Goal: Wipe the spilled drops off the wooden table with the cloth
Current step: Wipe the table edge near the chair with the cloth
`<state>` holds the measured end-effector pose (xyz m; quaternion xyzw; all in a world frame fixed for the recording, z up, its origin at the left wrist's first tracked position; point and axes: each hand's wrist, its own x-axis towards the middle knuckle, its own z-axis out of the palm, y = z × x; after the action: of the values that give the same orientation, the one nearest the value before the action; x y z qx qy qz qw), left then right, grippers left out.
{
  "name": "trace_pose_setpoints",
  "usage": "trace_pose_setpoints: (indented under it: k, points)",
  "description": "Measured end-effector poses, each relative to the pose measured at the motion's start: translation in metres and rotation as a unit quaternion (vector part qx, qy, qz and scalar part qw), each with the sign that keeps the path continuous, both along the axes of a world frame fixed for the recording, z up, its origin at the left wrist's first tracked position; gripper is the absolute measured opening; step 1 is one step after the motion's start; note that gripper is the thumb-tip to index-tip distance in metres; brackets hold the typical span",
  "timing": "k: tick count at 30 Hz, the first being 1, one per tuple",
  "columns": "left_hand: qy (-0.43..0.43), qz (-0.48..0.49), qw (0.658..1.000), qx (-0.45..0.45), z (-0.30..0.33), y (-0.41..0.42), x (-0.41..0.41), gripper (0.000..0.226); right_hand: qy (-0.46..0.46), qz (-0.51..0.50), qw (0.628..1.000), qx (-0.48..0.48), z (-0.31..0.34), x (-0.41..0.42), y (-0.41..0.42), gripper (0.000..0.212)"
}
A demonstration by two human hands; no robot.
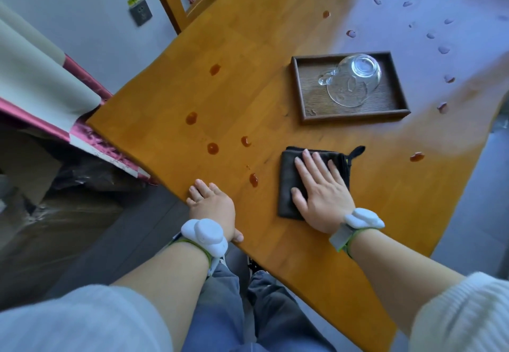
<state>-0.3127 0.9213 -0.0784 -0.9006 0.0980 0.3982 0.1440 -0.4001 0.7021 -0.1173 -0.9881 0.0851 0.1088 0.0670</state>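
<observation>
Bright, even daylight. Pale bluish glare washes far right of worktop [429, 10], bleaching wood grain there. Soft short shadows under tray [351, 119] and cloth [286, 186]. Glass [355, 79] shows small highlights. Wide-angle bend curves worktop edges. Sleeves at bottom corners soft, blurred; centre sharp.

— Where's the cloth [289, 186]?
— Dark brown, folded into a rectangle, flat on the wooden table [344, 255] near its front edge, a small black loop at its far right corner.
— And the drops [212, 148]?
— Reddish-brown blobs, unwiped. Several lie just left of the cloth, one to its right, and more are scattered across the far, glare-washed part of the table.
</observation>
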Motion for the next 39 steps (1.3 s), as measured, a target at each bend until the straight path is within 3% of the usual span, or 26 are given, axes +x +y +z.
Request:
trace_pose_setpoints:
  k: [4, 8, 14, 21, 25, 30, 36, 39]
  points:
    - [0.003, 0.003, 1.0, -0.003, 0.002, -0.004, 0.002, 0.15, -0.018, -0.116, 0.993, 0.009, -0.002, 0.029, 0.042, 0.07]
    - [-0.001, 0.008, 1.0, -0.012, 0.006, -0.004, -0.001, 0.149, -0.022, -0.03, 0.999, 0.029, -0.004, 0.017, 0.081, 0.069]
    - [-0.017, 0.014, 0.996, -0.091, 0.012, 0.021, -0.011, 0.137, -0.026, 0.102, 0.994, 0.013, -0.003, -0.002, 0.036, 0.069]
    - [-0.036, 0.007, 0.986, -0.164, 0.013, 0.061, -0.009, 0.12, -0.019, -0.074, 0.997, 0.024, -0.004, 0.032, 0.09, 0.07]
    - [-0.041, 0.016, 0.988, -0.149, 0.016, 0.071, -0.006, 0.12, -0.022, 0.037, 0.998, 0.041, -0.003, 0.018, 0.113, 0.069]
    - [-0.041, 0.024, 0.989, -0.139, 0.016, 0.084, -0.002, 0.117, -0.024, 0.149, 0.988, 0.026, -0.003, 0.011, 0.064, 0.069]
    - [-0.054, 0.034, 0.988, -0.142, 0.015, 0.095, 0.003, 0.116, -0.019, -0.033, 0.999, 0.029, -0.001, 0.057, 0.102, 0.07]
    - [-0.057, 0.019, 0.988, -0.145, 0.016, 0.091, 0.007, 0.115, -0.019, 0.015, 0.999, 0.037, 0.0, 0.05, 0.126, 0.069]
